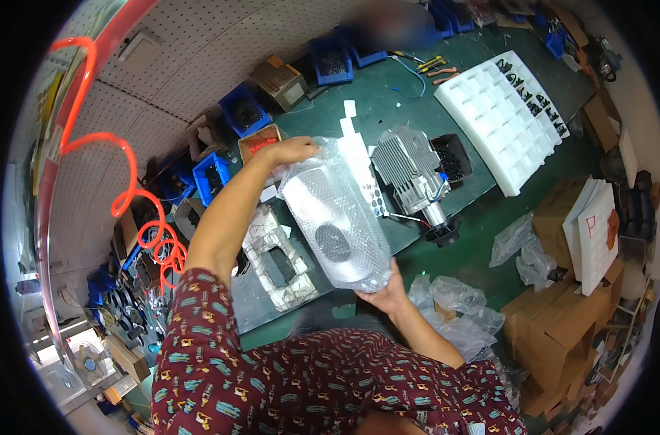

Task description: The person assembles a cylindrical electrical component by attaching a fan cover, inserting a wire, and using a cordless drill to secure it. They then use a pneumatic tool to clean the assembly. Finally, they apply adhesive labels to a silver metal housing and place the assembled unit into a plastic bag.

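In front of me is a shiny, silvery long part in clear bubble wrap (321, 194), held tilted over the bench edge. A dark oval shows through the wrap near its lower end. My left hand (292, 151) grips its far upper corner, fingers partly hidden. At the near lower end my right hand (386, 290) supports it from beneath, with some fingers out of sight behind it. Left of the wrapped part, a worn whitish frame (295, 288) with a rectangular opening lies on the bench. Beyond it on the right sits a finned metal motor unit (406, 161).
A white foam tray (482, 109) with black parts lies at the right. Blue bins (331, 64) of small parts line the back. An orange coiled hose (127, 167) hangs at left. Cardboard boxes (562, 319) and plastic bags (464, 308) stand at lower right.
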Action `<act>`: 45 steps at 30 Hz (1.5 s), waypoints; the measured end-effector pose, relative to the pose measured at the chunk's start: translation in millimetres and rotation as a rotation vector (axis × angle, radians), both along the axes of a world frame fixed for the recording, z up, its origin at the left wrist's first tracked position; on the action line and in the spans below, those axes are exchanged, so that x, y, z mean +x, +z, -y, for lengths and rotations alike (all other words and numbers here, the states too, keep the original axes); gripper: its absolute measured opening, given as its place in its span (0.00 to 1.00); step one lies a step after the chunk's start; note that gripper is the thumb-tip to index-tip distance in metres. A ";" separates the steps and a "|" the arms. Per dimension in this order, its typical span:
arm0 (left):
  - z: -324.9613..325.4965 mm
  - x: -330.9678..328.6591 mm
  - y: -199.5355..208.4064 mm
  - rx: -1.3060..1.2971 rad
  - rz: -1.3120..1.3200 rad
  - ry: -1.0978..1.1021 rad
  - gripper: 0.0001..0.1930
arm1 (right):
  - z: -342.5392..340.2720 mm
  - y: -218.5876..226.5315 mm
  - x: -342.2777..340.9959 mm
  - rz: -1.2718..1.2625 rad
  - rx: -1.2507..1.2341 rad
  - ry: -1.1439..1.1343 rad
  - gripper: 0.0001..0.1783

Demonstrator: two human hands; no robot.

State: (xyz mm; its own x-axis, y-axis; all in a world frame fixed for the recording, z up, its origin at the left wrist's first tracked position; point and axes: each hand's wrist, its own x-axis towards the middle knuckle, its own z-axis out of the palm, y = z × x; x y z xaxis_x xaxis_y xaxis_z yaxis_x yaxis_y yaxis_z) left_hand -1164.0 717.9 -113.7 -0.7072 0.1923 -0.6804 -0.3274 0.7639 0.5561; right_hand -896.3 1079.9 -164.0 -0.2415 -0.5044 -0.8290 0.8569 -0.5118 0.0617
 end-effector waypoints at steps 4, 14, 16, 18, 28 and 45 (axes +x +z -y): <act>5.4 82.1 90.0 0.282 -0.285 0.014 0.27 | -26.8 17.9 1.3 -0.166 -0.109 -0.085 0.44; 73.9 212.6 105.8 0.412 -0.126 0.487 0.28 | 23.8 43.1 86.3 -1.164 1.002 -0.174 0.26; 91.0 221.7 87.2 0.469 -0.062 0.563 0.27 | 51.1 48.9 101.7 -1.150 0.954 -0.313 0.29; 113.5 217.2 41.6 0.602 -0.001 0.617 0.26 | 73.1 55.3 116.8 -1.071 0.824 -0.472 0.34; 155.3 204.8 -10.7 0.350 -0.107 0.518 0.19 | 110.8 36.1 164.5 -0.696 1.010 -0.709 0.14; 175.1 169.9 -44.1 0.373 -0.132 0.420 0.26 | -280.6 94.4 334.0 0.155 2.433 -0.113 0.23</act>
State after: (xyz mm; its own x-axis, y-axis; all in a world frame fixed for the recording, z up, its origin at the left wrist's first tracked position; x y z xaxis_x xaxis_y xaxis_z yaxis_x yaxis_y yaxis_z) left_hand -994.1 542.9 -157.7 -0.8492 0.0866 -0.5209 -0.4695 0.3277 0.8199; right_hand -562.3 1360.5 -69.7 -0.0960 0.9449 0.3131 0.8819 0.2266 -0.4133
